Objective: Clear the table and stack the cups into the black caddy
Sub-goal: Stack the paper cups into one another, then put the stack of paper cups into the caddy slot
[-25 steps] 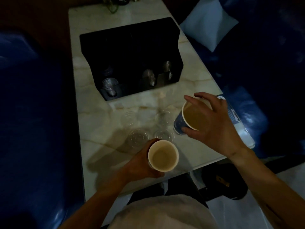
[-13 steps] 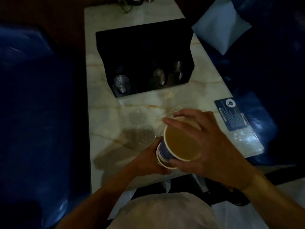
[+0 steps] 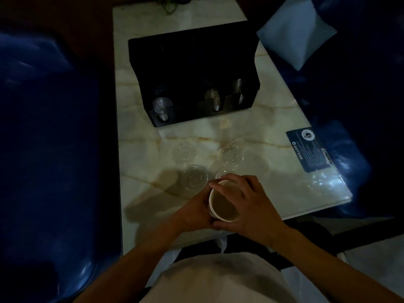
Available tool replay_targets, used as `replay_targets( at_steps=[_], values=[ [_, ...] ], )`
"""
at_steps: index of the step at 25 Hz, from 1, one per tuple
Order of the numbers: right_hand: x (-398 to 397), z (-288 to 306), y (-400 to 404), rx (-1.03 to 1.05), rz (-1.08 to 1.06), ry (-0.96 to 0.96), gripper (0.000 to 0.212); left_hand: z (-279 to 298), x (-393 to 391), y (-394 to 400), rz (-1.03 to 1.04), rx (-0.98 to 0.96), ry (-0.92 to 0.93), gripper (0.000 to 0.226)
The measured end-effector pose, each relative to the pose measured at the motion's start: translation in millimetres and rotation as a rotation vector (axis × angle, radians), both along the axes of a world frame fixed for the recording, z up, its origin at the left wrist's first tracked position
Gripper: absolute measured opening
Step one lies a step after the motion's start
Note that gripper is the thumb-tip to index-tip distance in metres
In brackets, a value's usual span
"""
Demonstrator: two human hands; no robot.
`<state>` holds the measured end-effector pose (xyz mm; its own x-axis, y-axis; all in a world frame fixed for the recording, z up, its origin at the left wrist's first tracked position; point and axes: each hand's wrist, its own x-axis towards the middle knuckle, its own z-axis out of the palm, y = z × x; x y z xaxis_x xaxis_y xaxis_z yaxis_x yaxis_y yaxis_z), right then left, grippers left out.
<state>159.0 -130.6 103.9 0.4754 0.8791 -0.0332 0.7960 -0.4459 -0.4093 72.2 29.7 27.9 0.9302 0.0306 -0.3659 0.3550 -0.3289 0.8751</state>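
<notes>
Two paper cups (image 3: 223,205) are nested one inside the other near the table's front edge, tan inside with white rims. My left hand (image 3: 192,213) grips the stack from the left side. My right hand (image 3: 251,206) wraps over it from the right, fingers curled on the rim. Several clear plastic lids lie flat on the marble table (image 3: 273,119) just beyond the cups, such as one lid (image 3: 194,177) and another lid (image 3: 231,154). The black caddy (image 3: 192,68) stands further back with clear items in its front slots.
A dark blue card (image 3: 308,149) lies near the table's right edge. Blue seats flank the table on both sides, and a pale cushion (image 3: 297,32) rests at the far right. Small items (image 3: 170,5) sit at the table's far end.
My right hand brought the blue-sided cup from the right and pushed it down into the cup in my left hand. Both hands now hold the nested stack.
</notes>
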Motion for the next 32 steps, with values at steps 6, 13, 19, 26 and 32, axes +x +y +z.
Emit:
replay_targets(
  at_steps=[6,13,19,26,32],
  values=[
    [0.3,-12.8,-0.5,-0.001,-0.018,0.062,0.091,-1.8,1.8,1.3,0.024,-0.024,-0.024,0.104],
    [10.4,-18.0,-1.6,-0.042,0.073,0.113,0.11,0.6,-0.1,-6.0,0.073,-0.076,-0.044,0.099],
    [31.6,2.0,-2.6,-0.02,-0.04,0.285,0.095,17.6,-0.9,0.6,0.106,-0.166,-0.082,0.101],
    [103.4,29.6,-9.0,0.352,-0.354,0.823,0.08,43.2,-2.0,17.2,0.305,-0.201,-0.172,0.064],
    [137.1,-2.9,3.9,0.518,-0.566,1.247,0.068,52.3,20.5,19.7,0.584,-0.387,-0.172,0.051]
  ],
)
